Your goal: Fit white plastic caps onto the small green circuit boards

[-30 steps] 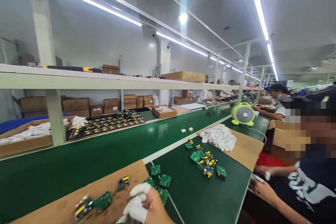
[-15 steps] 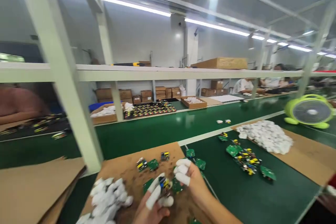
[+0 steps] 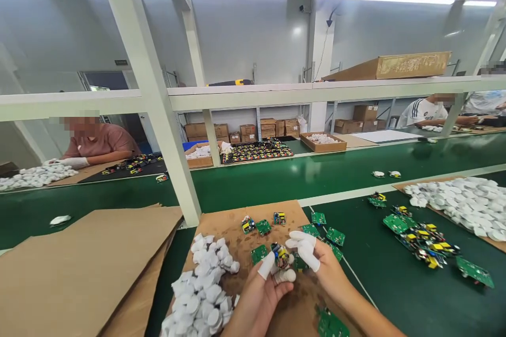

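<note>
One board (image 3: 280, 256) in left hand (image 3: 261, 288)

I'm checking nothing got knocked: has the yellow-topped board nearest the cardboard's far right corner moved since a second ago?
No. The board sits in the same spot, just in from the far right corner of the cardboard; only the view has swung.

I am finding no text, number or brand that I can read. A small dark sign (image 3: 120, 62) is hanging on the wall (image 3: 237, 37) above the doorway (image 3: 113, 80), its face too small to make out. Some cardboard boxes (image 3: 247, 132) at the back are showing pale label-like patches, also illegible. Any print on the co-worker's white shirt (image 3: 426, 111) or on the green circuit boards (image 3: 332, 322) is escaping me; everything there is looking too small or blurred.
</note>
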Available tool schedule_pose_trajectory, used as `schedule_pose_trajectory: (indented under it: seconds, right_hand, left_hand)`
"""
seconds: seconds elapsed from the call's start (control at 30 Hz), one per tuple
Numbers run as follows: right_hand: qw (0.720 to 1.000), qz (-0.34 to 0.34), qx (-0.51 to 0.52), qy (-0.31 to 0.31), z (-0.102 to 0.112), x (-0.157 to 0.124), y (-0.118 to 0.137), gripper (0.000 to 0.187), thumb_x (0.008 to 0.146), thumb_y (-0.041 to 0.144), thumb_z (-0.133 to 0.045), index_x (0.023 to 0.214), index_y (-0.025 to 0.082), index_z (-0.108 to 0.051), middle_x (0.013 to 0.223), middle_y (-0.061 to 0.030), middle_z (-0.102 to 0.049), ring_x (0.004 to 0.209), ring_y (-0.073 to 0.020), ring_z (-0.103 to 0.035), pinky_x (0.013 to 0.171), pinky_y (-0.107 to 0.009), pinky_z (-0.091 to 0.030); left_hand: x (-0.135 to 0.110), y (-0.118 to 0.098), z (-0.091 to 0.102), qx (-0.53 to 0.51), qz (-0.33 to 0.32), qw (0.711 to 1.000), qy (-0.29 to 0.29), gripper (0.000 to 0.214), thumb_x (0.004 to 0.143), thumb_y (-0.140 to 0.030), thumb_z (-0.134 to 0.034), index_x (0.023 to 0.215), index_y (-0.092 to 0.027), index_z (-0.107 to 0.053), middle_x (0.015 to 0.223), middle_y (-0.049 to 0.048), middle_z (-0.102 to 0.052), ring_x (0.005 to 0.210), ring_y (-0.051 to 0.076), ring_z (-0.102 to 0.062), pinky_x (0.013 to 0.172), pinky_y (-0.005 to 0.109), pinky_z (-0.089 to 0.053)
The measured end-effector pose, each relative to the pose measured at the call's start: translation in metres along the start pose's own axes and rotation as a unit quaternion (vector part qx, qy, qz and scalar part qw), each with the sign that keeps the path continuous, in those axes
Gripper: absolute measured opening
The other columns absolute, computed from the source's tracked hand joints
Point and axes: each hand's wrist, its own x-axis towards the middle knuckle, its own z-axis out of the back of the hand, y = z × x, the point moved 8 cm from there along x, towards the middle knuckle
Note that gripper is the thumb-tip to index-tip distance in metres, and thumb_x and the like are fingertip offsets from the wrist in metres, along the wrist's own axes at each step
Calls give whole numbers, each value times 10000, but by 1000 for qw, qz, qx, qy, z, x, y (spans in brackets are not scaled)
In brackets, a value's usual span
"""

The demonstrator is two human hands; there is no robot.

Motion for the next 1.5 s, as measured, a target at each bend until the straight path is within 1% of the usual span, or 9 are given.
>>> schedule_pose_trajectory:
  seconds: [0.1, 0.33, 0.5, 0.63, 0.73, 0.97, 1.13, 1.3, 1.5]
  right_hand:
    - [998, 26, -50, 13, 1, -1, 6, 372, 817, 464, -545, 1077, 212, -629, 1167, -115, -594, 1107, -257, -515, 980, -403, -367]
    - [983, 75, -159, 60, -6, -6, 18, 374, 874, 434, -453, 1127, 206, -608, 1158, -133, -595, 1091, -277, -528, 942, -442, -399]
    - [982, 95, -158, 27, 1, -9, 14, 466, 865, 365, -498, 1311, 253, -421, 1230, -105, -558, 1100, -250, -535, 925, -413, -437]
    - [957, 169, -229, 49, -5, -14, 23, 306, 879, 284, -479, 1165, 271, -587, 1152, -82, -620, 1087, -236, -554, 914, -372, -454]
    - [946, 164, -273, 61, -7, -13, 24, 304, 894, 267, -429, 1130, 241, -620, 1148, -98, -623, 1090, -240, -557, 922, -381, -454]
    - [949, 114, -278, 90, -6, -7, 24, 476, 836, 274, -497, 1300, 177, -452, 1182, -126, -599, 1058, -249, -575, 902, -393, -463]
    - [966, 77, -234, 74, 0, -3, 26, 403, 776, 321, -597, 1156, 188, -592, 1047, -109, -675, 916, -247, -639, 828, -369, -504]
    - [979, 77, -183, 56, 3, -2, 34, 330, 703, 266, -657, 1021, 177, -655, 1034, -121, -675, 934, -266, -631, 840, -399, -494]
    - [983, 49, -160, 78, 0, 0, 34, 306, 785, 377, -578, 997, 179, -679, 906, -109, -679, 798, -233, -634, 739, -361, -521]
  left_hand:
    - [-1, 2, -7, -23, 25, 999, 29, 225, 789, -295, -581, 864, -109, -682, 894, 115, -707, 696, 158, -638, 645, 267, -500]
    - [-8, 1, -24, -103, 26, 985, 133, 265, 857, -259, -465, 929, -158, -699, 1027, 90, -688, 946, 209, -633, 884, 354, -457]
    - [-12, -2, -34, -127, 32, 973, 191, 321, 885, -268, -398, 1015, -170, -674, 1132, 101, -638, 1049, 224, -589, 978, 391, -378]
    - [-13, -1, -36, -124, 43, 968, 214, 375, 898, -311, -354, 1063, -147, -649, 1162, 126, -616, 1090, 234, -561, 1001, 402, -337]
    - [-12, 0, -36, -113, 48, 967, 223, 415, 899, -349, -334, 1097, -127, -624, 1194, 149, -590, 1111, 246, -543, 988, 403, -338]
    - [-13, -18, -38, -128, 13, 971, 204, 373, 888, -327, -364, 1069, -143, -634, 1127, 121, -637, 1116, 244, -535, 1047, 437, -254]
    - [-14, -18, -34, -101, 22, 979, 178, 359, 884, -317, -379, 1050, -140, -643, 1111, 124, -646, 1074, 250, -563, 1024, 443, -282]
    - [-18, -13, -37, -66, 28, 979, 191, 378, 891, -341, -361, 1073, -153, -634, 1172, 125, -611, 1076, 249, -564, 1017, 443, -288]
    - [-22, -8, -36, -18, 26, 985, 169, 334, 875, -323, -415, 1058, -154, -638, 1199, 102, -597, 1108, 253, -542, 1006, 433, -320]
